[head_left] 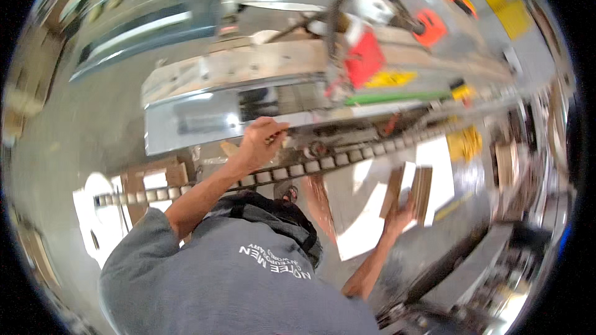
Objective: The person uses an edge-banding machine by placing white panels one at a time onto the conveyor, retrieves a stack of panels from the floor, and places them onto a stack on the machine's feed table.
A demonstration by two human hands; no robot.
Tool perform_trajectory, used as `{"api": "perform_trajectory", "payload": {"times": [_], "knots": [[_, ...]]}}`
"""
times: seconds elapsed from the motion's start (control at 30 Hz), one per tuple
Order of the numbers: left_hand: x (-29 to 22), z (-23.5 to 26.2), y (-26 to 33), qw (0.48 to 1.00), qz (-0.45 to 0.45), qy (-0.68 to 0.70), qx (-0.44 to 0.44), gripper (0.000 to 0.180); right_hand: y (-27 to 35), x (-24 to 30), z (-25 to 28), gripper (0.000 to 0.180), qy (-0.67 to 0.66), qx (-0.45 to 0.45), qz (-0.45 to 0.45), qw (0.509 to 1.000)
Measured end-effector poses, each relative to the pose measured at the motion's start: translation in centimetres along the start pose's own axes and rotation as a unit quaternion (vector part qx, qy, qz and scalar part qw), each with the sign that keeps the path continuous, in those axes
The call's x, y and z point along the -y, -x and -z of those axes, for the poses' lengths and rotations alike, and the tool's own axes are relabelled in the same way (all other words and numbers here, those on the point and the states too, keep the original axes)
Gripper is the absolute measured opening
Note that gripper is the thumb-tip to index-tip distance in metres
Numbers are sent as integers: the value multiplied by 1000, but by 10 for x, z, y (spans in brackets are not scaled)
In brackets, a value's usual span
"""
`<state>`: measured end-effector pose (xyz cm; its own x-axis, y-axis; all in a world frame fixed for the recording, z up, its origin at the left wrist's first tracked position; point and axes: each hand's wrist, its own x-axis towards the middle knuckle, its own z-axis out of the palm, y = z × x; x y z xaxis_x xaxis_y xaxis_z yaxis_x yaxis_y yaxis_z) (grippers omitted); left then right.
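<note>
My left hand point(264, 139) reaches up to the front lip of a long metal machine table point(186, 125). Its fingers are curled there, and motion blur hides whether they pinch anything. Down at my right side, my right hand point(402, 211) grips two short brown wooden boards point(410, 187), held upright side by side. A roller chain track point(323, 162) runs diagonally between my hands, just below the left one. My grey shirt fills the lower middle of the view.
On the machine sit a red housing point(363, 59), an orange part point(431, 28), a black hose point(338, 9), a yellow label point(391, 79) and a green strip point(397, 96). Wooden pieces point(149, 177) lie at lower left. My sandalled foot point(285, 191) stands below the chain. More metal equipment crowds the right.
</note>
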<state>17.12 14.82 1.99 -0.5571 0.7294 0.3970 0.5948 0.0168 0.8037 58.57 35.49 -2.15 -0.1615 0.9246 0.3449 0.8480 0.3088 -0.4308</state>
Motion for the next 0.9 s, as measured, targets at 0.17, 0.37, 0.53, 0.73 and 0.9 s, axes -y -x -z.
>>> {"api": "perform_trajectory", "payload": {"times": [0.17, 0.37, 0.53, 0.73, 0.9], "knots": [[-10, 56, 26, 994, 70, -28, -76, 26, 6, 164, 17, 55, -118, 83, 208, 967], [17, 120, 58, 977, 121, -38, -174, 23, 25, 318, -76, 49, -239, 232, 425, 842], [40, 160, 65, 967, 81, -97, -223, 28, 45, 406, -140, 38, -225, 188, 512, 807], [68, 188, 57, 967, 75, -154, -190, 38, 98, 413, -130, 34, -367, 269, 322, 830], [84, 191, 35, 975, 49, -172, -131, 42, 131, 419, -152, 51, -514, 319, 149, 782]]}}
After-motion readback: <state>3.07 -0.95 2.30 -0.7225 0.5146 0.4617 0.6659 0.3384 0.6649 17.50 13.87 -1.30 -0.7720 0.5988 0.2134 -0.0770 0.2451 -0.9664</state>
